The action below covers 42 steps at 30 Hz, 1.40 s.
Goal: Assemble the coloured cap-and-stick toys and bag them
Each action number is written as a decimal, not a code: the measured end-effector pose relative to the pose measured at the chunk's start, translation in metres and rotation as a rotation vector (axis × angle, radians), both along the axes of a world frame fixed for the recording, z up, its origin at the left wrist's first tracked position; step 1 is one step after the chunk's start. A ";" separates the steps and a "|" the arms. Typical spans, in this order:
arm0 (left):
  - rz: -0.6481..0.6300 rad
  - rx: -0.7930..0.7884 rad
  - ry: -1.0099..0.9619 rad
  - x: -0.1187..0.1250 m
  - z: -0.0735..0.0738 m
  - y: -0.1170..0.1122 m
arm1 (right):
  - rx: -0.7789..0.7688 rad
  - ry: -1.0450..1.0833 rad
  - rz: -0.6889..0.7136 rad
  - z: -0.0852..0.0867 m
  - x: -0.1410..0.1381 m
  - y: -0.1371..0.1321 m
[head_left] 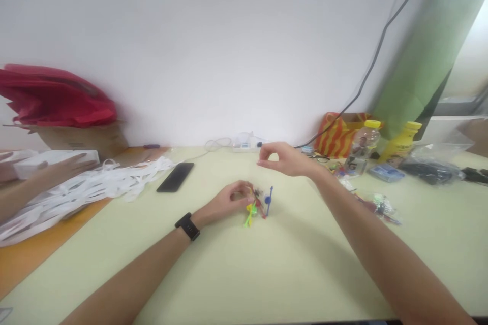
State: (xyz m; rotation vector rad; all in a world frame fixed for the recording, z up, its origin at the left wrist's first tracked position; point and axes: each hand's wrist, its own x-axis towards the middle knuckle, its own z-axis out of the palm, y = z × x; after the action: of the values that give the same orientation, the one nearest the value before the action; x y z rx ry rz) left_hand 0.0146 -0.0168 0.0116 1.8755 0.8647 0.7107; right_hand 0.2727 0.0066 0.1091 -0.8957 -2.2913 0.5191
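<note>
The left hand (229,202) grips coloured picks (259,205) at the table (267,274) middle. The right hand (286,159) hovers above, thumb and forefinger pinched; whether they hold anything I cannot tell

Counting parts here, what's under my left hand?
Small plastic pieces, green, red and blue, stick out from under the left hand onto the table. Whatever lies beneath the palm is covered.
</note>
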 end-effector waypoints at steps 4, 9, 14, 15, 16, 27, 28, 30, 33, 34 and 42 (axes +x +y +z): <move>0.030 0.016 0.002 0.001 -0.004 -0.002 | 0.008 0.021 -0.075 0.019 0.002 0.017; 0.140 0.082 0.058 0.000 -0.014 0.002 | -0.045 0.271 -0.388 -0.007 0.026 0.057; 0.166 -0.010 -0.022 -0.005 -0.014 0.010 | -0.314 0.340 -0.541 -0.064 0.046 0.083; 0.157 -0.041 -0.045 -0.006 -0.013 0.011 | -0.360 0.347 -0.536 -0.073 0.045 0.084; 0.155 -0.066 -0.056 -0.009 -0.011 0.012 | -0.406 0.353 -0.517 -0.081 0.044 0.083; 0.315 -0.135 -0.137 -0.032 -0.003 0.032 | -0.513 0.050 -0.136 -0.099 0.001 0.074; 0.351 -0.121 -0.168 -0.031 -0.003 0.033 | -0.498 0.021 -0.132 -0.099 -0.003 0.074; 0.402 -0.106 -0.227 -0.028 -0.005 0.033 | -0.472 -0.048 -0.086 -0.098 -0.012 0.072; 0.436 -0.085 -0.239 -0.027 -0.005 0.034 | -0.451 -0.116 -0.002 -0.094 -0.023 0.065; 0.437 -0.078 -0.217 -0.028 -0.006 0.035 | -0.453 -0.138 0.032 -0.092 -0.026 0.062; 0.366 -0.121 -0.164 -0.032 -0.010 0.036 | -0.704 -0.339 0.334 -0.068 -0.033 0.042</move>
State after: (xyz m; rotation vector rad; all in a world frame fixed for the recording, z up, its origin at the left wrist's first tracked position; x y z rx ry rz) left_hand -0.0172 0.0197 0.0020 1.5430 1.1313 0.9967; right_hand 0.2392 0.0487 0.0410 -0.9665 -2.6178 1.4830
